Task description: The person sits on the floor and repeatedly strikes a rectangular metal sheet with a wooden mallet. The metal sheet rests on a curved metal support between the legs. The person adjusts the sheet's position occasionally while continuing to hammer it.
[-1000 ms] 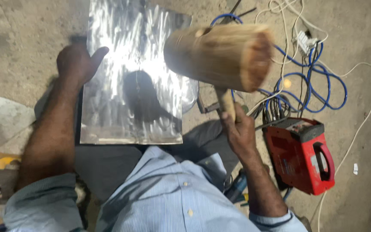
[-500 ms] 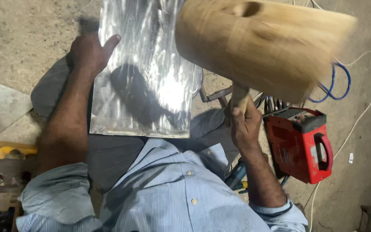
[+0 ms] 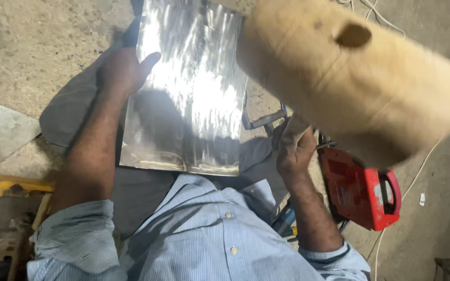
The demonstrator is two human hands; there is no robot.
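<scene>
Gripping wooden mallet (image 3: 360, 78) — right hand (image 3: 294, 151) below, seemingly raised

Person wore a light-blue pinstriped button-up shirt (image 3: 209, 244), sleeves rolled above bare forearms, and grey trousers (image 3: 147, 190).

Rectangular silver sheet-metal panel (image 3: 191, 88), upper centre of frame: glossy, mirror-bright, with fine brushed streaks. Large pale wooden mallet head (image 3: 350, 78), upper right: matt, bare wood, one dark round hole. Red box-shaped plastic-cased power tool (image 3: 360, 192), lower right: smooth, semi-gloss; grey concrete floor (image 3: 32, 57), upper left: rough, matt.
</scene>
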